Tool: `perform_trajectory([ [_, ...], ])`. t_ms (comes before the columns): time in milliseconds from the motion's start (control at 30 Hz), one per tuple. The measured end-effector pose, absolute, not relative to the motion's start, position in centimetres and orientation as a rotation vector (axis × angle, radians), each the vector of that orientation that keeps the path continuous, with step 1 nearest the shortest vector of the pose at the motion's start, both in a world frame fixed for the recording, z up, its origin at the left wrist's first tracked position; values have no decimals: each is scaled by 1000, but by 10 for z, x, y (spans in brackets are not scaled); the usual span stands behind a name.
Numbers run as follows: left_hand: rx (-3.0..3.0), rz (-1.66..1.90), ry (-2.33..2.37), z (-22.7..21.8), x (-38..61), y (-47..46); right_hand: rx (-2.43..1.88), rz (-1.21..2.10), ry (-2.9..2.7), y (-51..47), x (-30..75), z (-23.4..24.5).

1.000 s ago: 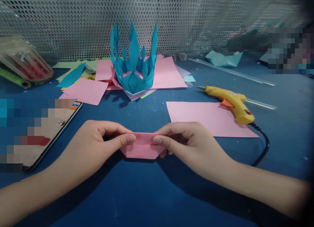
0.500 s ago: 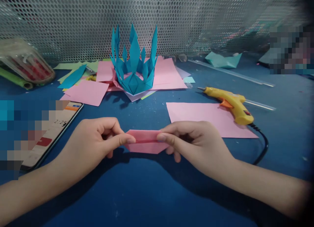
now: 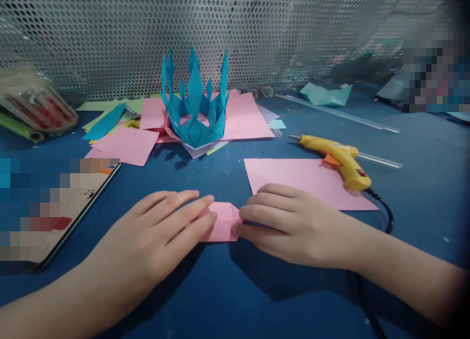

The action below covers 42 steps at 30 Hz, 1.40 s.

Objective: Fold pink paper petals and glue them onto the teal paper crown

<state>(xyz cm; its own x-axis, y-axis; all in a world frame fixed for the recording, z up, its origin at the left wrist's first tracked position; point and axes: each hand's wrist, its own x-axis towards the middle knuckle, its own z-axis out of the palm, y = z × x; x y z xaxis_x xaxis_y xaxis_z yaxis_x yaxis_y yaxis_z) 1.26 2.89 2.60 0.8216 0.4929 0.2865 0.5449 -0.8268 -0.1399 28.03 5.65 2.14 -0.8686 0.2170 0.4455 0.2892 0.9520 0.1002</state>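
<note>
A small folded pink paper (image 3: 223, 221) lies flat on the blue table (image 3: 235, 290) in front of me. My left hand (image 3: 161, 231) rests on its left part with the fingers stretched out flat. My right hand (image 3: 290, 224) presses on its right part, fingers extended and close together. Both hands cover the ends of the paper, so only its middle shows.
A blue origami crown (image 3: 194, 104) stands on loose pink sheets (image 3: 242, 114) at the back. A pink sheet (image 3: 293, 175) and a yellow glue gun (image 3: 340, 158) with a black cord lie to the right. A phone (image 3: 62, 212) lies at the left. A perforated metal screen (image 3: 235, 31) closes the back.
The folded pink paper was held up between the fingertips of both hands; now it lies on the table with both hands flat on it.
</note>
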Motion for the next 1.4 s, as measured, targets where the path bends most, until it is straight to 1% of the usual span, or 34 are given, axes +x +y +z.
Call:
perform_trajectory([
  [100,-2864,-230,-802,21,15,22,-385,-145,-2641,56,279,21],
  [167,-2851,-191,-887,15,14,13,-399,-103,-2635,55,279,21],
  [267,-2800,-213,-1011,6,8,-4,-432,-30,-2641,54,280,23],
  [400,-2813,-189,-1049,0,-5,-19,-468,34,-2645,53,278,22],
  [533,-2823,-197,-1100,1,-8,-22,-545,37,-2589,53,274,17],
  [633,-2780,-271,-1080,5,0,-20,-637,191,-2559,53,272,13],
  [767,-2759,-373,-1022,11,14,-12,-619,321,-2709,54,271,14],
  [867,-2846,-326,-998,12,19,-7,-621,372,-2818,54,271,16],
  [967,-2903,-211,-972,7,16,-7,-637,351,-2822,53,272,16],
  [1167,-2833,-288,-1030,-4,6,-17,-621,321,-2691,50,277,16],
  [1400,-2769,-399,-915,12,20,-12,-530,162,-2650,49,275,18],
])
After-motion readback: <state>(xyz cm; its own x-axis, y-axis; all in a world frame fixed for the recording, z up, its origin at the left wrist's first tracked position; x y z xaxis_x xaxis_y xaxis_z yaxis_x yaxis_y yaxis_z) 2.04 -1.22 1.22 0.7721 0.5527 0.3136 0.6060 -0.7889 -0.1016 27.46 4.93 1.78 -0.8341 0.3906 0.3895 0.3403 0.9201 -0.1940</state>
